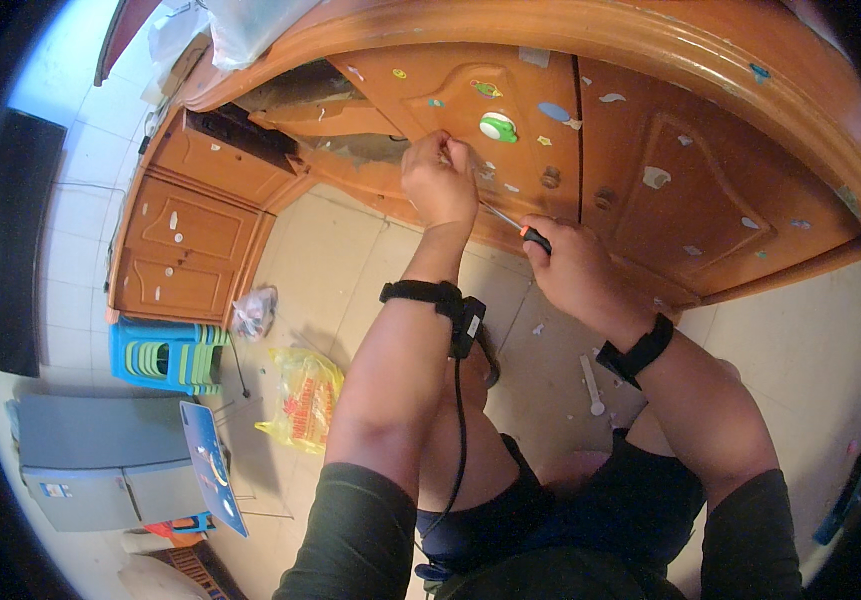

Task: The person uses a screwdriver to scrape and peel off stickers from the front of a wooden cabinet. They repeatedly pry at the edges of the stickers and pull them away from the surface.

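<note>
My right hand [576,270] grips the black and orange handle of a screwdriver [536,238]. The metal shaft points up and left towards my left hand [438,180]. Those left fingers are bent together at the edge of a wooden cabinet door [505,97]; whether they pinch something is hidden from me. The door carries several stickers, a green and white frog-like ornament [498,127] and a round knob [550,177]. Left of it, an opening shows the cabinet's dark inside and a wooden board [325,114].
A second cabinet door [700,187] is at right. White scraps and a white plastic strip [592,386] lie on the tiled floor. To the left are a yellow plastic bag [303,397], stacked stools [164,356], a folding table [212,469] and a refrigerator [100,465]. A cable hangs along my left arm.
</note>
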`<state>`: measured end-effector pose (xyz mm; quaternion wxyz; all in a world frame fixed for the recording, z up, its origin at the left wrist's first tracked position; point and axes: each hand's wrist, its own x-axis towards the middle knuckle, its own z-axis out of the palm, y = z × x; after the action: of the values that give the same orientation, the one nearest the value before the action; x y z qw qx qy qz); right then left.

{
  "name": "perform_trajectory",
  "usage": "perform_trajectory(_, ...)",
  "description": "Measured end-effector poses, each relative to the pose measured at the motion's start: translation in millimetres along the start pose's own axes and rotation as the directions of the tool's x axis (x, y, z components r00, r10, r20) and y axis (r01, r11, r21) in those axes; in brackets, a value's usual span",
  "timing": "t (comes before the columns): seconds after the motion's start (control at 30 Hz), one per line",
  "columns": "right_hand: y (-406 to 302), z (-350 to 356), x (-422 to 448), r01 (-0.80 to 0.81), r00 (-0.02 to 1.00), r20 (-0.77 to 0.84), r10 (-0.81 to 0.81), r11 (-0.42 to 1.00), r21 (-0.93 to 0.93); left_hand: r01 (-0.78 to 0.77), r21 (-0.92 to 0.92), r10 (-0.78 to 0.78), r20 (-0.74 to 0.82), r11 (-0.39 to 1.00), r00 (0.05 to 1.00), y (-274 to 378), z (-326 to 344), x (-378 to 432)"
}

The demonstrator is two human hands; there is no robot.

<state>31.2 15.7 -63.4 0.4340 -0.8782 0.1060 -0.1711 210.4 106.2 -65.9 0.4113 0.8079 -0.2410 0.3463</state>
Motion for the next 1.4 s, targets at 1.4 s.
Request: perform_trajectory(1.4,-48,-105,-129,-0.340,0.934,0.152,0.324,0.674,0.655,0.255,-0.615,0.304,0.656,0.746,0.691,161,-165,-92)
